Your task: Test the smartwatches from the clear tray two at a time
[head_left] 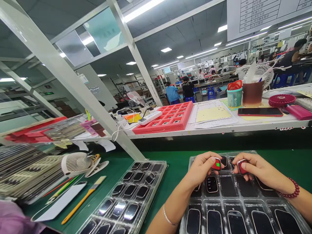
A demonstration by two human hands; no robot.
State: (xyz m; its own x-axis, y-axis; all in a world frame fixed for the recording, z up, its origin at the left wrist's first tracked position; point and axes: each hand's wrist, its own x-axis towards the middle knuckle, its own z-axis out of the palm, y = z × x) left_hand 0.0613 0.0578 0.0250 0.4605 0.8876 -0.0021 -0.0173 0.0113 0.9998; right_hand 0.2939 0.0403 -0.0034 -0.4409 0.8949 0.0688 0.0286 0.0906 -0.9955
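Observation:
My left hand (204,165) pinches a smartwatch body (216,164) whose lit screen shows red with a green square. In my right hand (255,167) is a second smartwatch body (242,166), its screen red as well, partly covered by my thumb. Both hands are over a clear plastic tray (223,202) of watch bodies in separate pockets. One watch (212,184) in that tray has a lit menu of white text. The front row holds several dark-screened watches (237,222). Two pockets just below my hands hold no watch.
Left of my hands lies another clear tray of watches (131,176). Farther left are a brush (84,200), a white card (60,203), a small white fan (75,163) and stacked trays (29,172). The shelf (248,125) carries a red foam tray (168,118) and a phone (259,111).

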